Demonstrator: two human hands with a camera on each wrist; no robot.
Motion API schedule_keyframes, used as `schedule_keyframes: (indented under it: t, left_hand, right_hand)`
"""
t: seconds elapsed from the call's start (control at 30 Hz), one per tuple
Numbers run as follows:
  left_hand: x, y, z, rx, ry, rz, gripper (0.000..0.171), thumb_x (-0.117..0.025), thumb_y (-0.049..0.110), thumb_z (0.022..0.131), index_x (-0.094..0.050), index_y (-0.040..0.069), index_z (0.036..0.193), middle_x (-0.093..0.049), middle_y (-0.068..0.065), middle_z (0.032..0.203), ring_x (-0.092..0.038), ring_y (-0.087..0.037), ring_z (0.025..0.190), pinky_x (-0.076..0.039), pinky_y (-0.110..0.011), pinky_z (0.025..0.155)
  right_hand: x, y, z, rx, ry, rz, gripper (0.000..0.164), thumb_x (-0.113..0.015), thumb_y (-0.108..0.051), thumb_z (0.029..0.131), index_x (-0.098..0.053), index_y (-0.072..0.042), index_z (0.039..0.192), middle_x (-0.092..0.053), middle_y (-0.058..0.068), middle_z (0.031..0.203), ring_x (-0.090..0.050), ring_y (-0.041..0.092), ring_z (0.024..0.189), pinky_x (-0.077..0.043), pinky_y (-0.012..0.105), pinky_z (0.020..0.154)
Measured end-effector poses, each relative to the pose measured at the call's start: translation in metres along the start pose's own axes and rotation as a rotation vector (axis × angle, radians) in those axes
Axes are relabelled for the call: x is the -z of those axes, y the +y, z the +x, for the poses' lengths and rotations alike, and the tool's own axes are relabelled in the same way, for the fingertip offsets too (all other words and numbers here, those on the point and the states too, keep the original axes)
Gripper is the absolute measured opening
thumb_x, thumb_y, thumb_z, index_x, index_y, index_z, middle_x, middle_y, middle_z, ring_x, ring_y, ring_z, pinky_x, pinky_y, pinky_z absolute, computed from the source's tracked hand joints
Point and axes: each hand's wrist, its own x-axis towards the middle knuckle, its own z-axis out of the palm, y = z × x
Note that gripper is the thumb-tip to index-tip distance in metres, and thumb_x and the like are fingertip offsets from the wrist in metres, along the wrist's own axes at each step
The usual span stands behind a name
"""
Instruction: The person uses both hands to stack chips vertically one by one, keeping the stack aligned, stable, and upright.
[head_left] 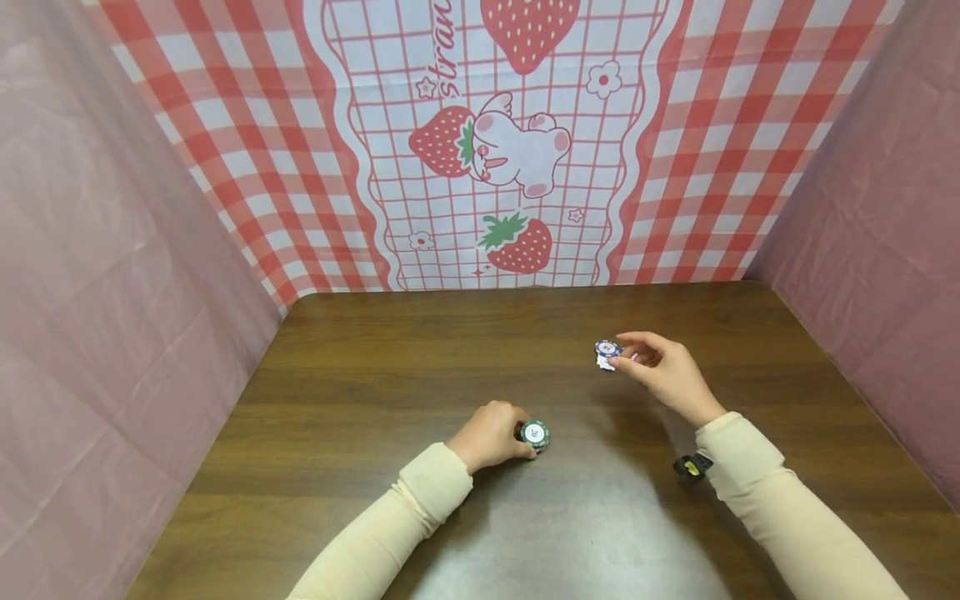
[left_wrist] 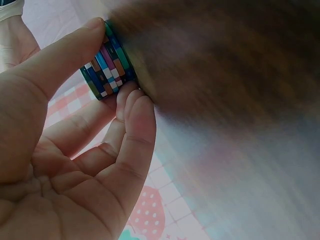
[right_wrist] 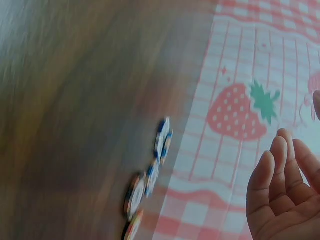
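Observation:
My left hand holds a short stack of poker chips, its top chip green and white. In the left wrist view, the thumb and fingertips grip the stack's mixed-colour edges. Farther right and back, my right hand hovers by loose chips, with a blue-and-white chip beyond its thumb and fingertips. In the right wrist view, that hand's fingers are loosely bent and apart from the chips. Blue-edged chips, a black-edged chip and a reddish chip lie there on the tabletop.
The brown wooden table has rounded back corners. Behind it hangs a red-checked strawberry cloth, and pink curtains flank both sides. A black device is strapped at the right wrist.

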Motion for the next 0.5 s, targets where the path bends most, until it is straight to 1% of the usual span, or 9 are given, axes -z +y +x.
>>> schedule_keyframes:
  t: [0.1, 0.23, 0.33, 0.5]
  left_hand:
    - [0.0, 0.0, 0.0, -0.003, 0.003, -0.002, 0.033, -0.086, 0.03, 0.071, -0.076, 0.013, 0.097, -0.073, 0.004, 0.085, -0.06, -0.008, 0.076, -0.047, -0.022, 0.071]
    - [0.0, 0.0, 0.0, -0.004, 0.003, -0.005, 0.032, -0.086, 0.03, 0.071, -0.076, 0.013, 0.096, -0.073, 0.004, 0.085, -0.06, -0.008, 0.076, -0.047, -0.022, 0.071]
    - [0.001, 0.0, -0.001, -0.005, 0.004, -0.006, 0.032, -0.086, 0.03, 0.071, -0.076, 0.013, 0.096, -0.073, 0.004, 0.085, -0.06, -0.008, 0.076, -0.047, -0.021, 0.071]
    - [0.001, 0.0, -0.001, -0.009, 0.01, -0.005, 0.033, -0.086, 0.03, 0.07, -0.076, 0.013, 0.097, -0.073, 0.004, 0.085, -0.061, -0.008, 0.077, -0.047, -0.021, 0.072]
  right_hand:
    - [0.01, 0.007, -0.001, -0.035, 0.028, -0.001, 0.035, -0.075, -0.016, 0.086, -0.066, -0.003, 0.117, -0.066, -0.005, 0.084, -0.057, -0.002, 0.069, -0.047, 0.016, 0.058]
    - [0.022, 0.018, -0.002, -0.074, 0.055, 0.015, 0.04, -0.073, -0.02, 0.088, -0.063, -0.003, 0.122, -0.062, -0.019, 0.082, -0.058, -0.006, 0.071, -0.047, 0.014, 0.06]
    - [0.029, 0.027, -0.003, -0.097, 0.075, 0.02, 0.043, -0.073, -0.019, 0.088, -0.062, -0.001, 0.125, -0.061, -0.024, 0.082, -0.058, -0.008, 0.072, -0.046, 0.012, 0.062]
    - [0.037, 0.038, -0.005, -0.142, 0.102, 0.006, 0.048, -0.073, -0.024, 0.088, -0.06, 0.0, 0.127, -0.059, -0.028, 0.083, -0.056, -0.008, 0.073, -0.045, 0.011, 0.063]
